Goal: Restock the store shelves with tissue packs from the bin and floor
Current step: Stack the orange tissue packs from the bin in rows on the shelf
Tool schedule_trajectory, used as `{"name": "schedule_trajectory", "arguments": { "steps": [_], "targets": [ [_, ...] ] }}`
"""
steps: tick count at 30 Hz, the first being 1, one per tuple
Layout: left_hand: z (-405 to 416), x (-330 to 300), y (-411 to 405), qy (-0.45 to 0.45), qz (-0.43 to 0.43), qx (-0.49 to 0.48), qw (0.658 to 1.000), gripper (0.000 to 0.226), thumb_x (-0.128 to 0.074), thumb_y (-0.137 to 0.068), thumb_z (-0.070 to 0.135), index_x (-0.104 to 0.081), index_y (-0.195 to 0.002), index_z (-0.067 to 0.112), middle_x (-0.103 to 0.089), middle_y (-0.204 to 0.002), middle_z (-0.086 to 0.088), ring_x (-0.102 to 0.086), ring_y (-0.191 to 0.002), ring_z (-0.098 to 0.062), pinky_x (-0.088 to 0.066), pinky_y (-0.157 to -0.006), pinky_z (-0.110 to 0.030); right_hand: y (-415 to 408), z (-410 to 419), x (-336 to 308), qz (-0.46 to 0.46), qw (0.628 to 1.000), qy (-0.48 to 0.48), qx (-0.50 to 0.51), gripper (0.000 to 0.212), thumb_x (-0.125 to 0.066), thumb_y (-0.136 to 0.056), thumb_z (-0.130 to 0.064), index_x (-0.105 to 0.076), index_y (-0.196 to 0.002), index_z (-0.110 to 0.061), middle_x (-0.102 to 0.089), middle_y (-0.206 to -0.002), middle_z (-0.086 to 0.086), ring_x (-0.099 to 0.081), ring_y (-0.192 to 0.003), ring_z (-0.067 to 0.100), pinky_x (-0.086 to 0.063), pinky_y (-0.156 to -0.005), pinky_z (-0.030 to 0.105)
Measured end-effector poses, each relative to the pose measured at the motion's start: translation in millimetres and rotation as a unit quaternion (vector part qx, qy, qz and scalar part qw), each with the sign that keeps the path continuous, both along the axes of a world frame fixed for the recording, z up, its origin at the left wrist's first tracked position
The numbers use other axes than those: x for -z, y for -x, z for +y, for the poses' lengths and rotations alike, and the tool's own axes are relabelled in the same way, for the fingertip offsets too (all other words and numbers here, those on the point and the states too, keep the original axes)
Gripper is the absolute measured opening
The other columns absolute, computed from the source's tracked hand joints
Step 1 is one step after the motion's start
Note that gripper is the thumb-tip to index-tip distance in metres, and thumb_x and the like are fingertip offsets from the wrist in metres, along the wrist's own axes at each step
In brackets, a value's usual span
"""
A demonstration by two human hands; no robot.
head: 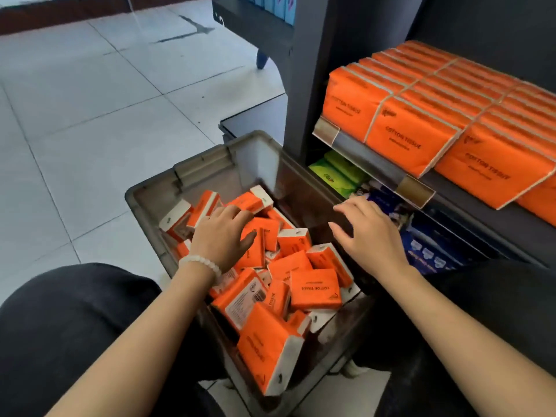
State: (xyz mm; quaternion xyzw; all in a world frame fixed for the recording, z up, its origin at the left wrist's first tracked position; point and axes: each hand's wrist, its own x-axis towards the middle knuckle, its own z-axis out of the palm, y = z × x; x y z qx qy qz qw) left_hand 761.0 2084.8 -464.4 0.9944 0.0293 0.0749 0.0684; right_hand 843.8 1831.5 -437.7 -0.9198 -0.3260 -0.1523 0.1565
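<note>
A grey plastic bin (207,164) stands on the floor between my knees, filled with several loose orange tissue packs (316,288). My left hand (221,236), with a white bead bracelet on the wrist, reaches into the bin. Its fingers curl over an orange pack (264,228) near the far side of the pile, and the thumb lies across the pack's near face. My right hand (368,233) hovers over the bin's right rim with fingers spread, holding nothing. The dark shelf (370,152) to the right carries tight rows of orange packs (412,136).
Below the orange row, a lower shelf holds green packs (337,173) and dark blue packs (427,251). Price-tag holders (326,130) jut from the shelf edge. Pale tiled floor (90,115) spreads to the left. Another shelf unit (252,22) stands at the top.
</note>
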Motion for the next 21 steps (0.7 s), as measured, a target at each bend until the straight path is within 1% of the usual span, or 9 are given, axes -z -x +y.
{"name": "schedule_trajectory", "arguments": {
  "steps": [2,5,8,11,13,15,18,21],
  "targets": [
    [7,21,0,0.011,0.043,-0.034,0.998,0.038,-0.068,-0.081,0.035,-0.063,-0.112,0.014,-0.063,-0.105,-0.009,-0.06,-0.098,-0.032,-0.05,-0.07,-0.042,-6,6,21,0.059,0.998,0.027,0.011,0.03,-0.071,-0.082,-0.021,-0.065,-0.107,-0.007,-0.062,-0.103,0.007,-0.061,-0.095,0.026,-0.051,-0.072,0.033],
    [12,51,-9,0.007,0.09,-0.045,0.995,0.045,-0.057,-0.087,0.043,-0.054,-0.126,0.02,-0.057,-0.119,-0.004,-0.054,-0.11,-0.026,-0.047,-0.08,-0.039,-13,10,47,0.16,0.985,0.055,0.045,0.037,-0.065,-0.087,-0.024,-0.06,-0.119,-0.007,-0.06,-0.115,0.009,-0.058,-0.107,0.027,-0.048,-0.084,0.036],
    [14,79,-32,0.019,0.127,-0.047,0.991,0.048,-0.054,-0.088,0.045,-0.049,-0.131,0.022,-0.053,-0.125,-0.002,-0.05,-0.115,-0.024,-0.046,-0.086,-0.039,-23,18,69,0.236,0.966,0.071,0.08,0.043,-0.059,-0.09,-0.028,-0.053,-0.129,-0.01,-0.056,-0.126,0.008,-0.053,-0.116,0.026,-0.042,-0.093,0.034],
    [14,105,-59,0.033,0.171,-0.04,0.984,0.051,-0.052,-0.09,0.045,-0.043,-0.135,0.023,-0.047,-0.134,-0.002,-0.044,-0.123,-0.024,-0.043,-0.091,-0.038,-32,28,92,0.301,0.944,0.08,0.108,0.048,-0.056,-0.091,-0.034,-0.048,-0.134,-0.013,-0.054,-0.13,0.009,-0.052,-0.119,0.025,-0.042,-0.095,0.035],
    [16,122,-77,0.048,0.18,-0.033,0.982,0.053,-0.052,-0.09,0.044,-0.041,-0.137,0.022,-0.044,-0.138,-0.002,-0.04,-0.127,-0.024,-0.04,-0.094,-0.037,-38,32,110,0.339,0.926,0.092,0.139,0.051,-0.056,-0.09,-0.037,-0.047,-0.135,-0.014,-0.054,-0.131,0.009,-0.052,-0.119,0.025,-0.043,-0.095,0.035],
    [21,136,-88,0.059,0.187,-0.032,0.98,0.055,-0.052,-0.09,0.043,-0.039,-0.139,0.02,-0.042,-0.141,-0.004,-0.038,-0.13,-0.025,-0.037,-0.099,-0.037,-40,35,123,0.353,0.916,0.099,0.162,0.048,-0.057,-0.09,-0.036,-0.05,-0.131,-0.012,-0.057,-0.127,0.01,-0.054,-0.115,0.026,-0.043,-0.094,0.035],
    [28,158,-98,0.064,0.251,-0.035,0.965,0.062,-0.055,-0.089,0.043,-0.035,-0.141,0.016,-0.037,-0.144,-0.007,-0.033,-0.134,-0.027,-0.034,-0.105,-0.041,-43,38,142,0.339,0.922,0.094,0.16,0.039,-0.063,-0.087,-0.03,-0.059,-0.12,-0.009,-0.061,-0.118,0.011,-0.057,-0.108,0.028,-0.041,-0.089,0.033],
    [31,169,-104,0.064,0.3,-0.054,0.95,0.066,-0.062,-0.084,0.046,-0.037,-0.138,0.015,-0.035,-0.14,-0.009,-0.031,-0.132,-0.029,-0.034,-0.103,-0.044,-45,41,153,0.358,0.916,0.071,0.164,0.041,-0.067,-0.082,-0.021,-0.059,-0.12,-0.009,-0.06,-0.119,0.011,-0.056,-0.108,0.029,-0.04,-0.091,0.032]
  ]
}}
